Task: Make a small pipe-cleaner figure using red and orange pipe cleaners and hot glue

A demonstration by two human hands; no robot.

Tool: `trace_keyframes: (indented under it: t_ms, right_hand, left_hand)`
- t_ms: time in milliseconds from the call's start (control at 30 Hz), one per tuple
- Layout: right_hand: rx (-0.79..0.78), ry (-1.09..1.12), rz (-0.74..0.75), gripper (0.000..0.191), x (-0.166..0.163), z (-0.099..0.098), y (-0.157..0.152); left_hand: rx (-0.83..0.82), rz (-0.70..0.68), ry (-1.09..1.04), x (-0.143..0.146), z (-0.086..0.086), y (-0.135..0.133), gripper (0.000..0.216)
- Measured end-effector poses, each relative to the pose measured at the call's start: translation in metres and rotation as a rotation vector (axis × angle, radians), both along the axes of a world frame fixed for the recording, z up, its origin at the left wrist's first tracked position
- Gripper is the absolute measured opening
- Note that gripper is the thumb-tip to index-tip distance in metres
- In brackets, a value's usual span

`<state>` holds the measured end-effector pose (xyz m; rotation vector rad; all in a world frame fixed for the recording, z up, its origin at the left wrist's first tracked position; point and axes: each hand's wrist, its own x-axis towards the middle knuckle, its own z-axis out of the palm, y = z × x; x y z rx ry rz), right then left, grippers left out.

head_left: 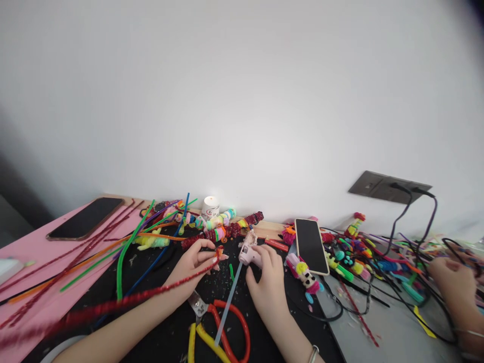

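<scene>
My left hand [189, 269] pinches a red tinsel pipe cleaner [159, 289] near its end, where a small red and orange tip shows at my fingertips. The rest of the strand trails to the lower left, over my forearm. Wrapped over the handle of a pale pink hot glue gun [247, 254] is my right hand [267, 277]. A translucent glue stick [229, 302] sticks out of the gun's rear towards me. Below, between my arms, lie scissors with red handles [245, 327] and a tool with yellow handles [207, 339].
Loose pipe cleaners [121, 272] and a phone [86, 218] lie left. Pipe-cleaner figures and a paper cup [210, 207] stand by the wall. On the right are another phone [312, 247], a spotted figure [306, 276], cables from an outlet [389, 186] and another person's hand [454, 282].
</scene>
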<state>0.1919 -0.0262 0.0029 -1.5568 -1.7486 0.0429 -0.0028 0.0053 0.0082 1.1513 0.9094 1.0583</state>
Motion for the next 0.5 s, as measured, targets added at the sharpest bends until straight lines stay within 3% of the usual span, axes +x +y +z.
trace_keyframes:
  t_ms: [67, 167, 333, 500]
  right_hand:
    - [-0.054, -0.114, -0.147, 0.048, 0.006, -0.005, 0.003]
    - [-0.172, -0.208, -0.225, 0.053, 0.012, -0.009, 0.008]
    - [-0.291, -0.181, -0.212, 0.05, 0.015, -0.004, 0.011]
    - [-0.228, 0.041, -0.063, 0.043, 0.018, -0.004, 0.012]
  left_hand:
    - [-0.005, 0.013, -0.003, 0.0, -0.003, 0.001, 0.035]
    - [-0.009, 0.004, -0.037, -0.001, -0.007, 0.002, 0.032]
    - [0.021, 0.017, -0.066, -0.001, -0.005, 0.002, 0.028]
    - [-0.011, 0.073, 0.007, 0.001, 0.009, -0.002, 0.026]
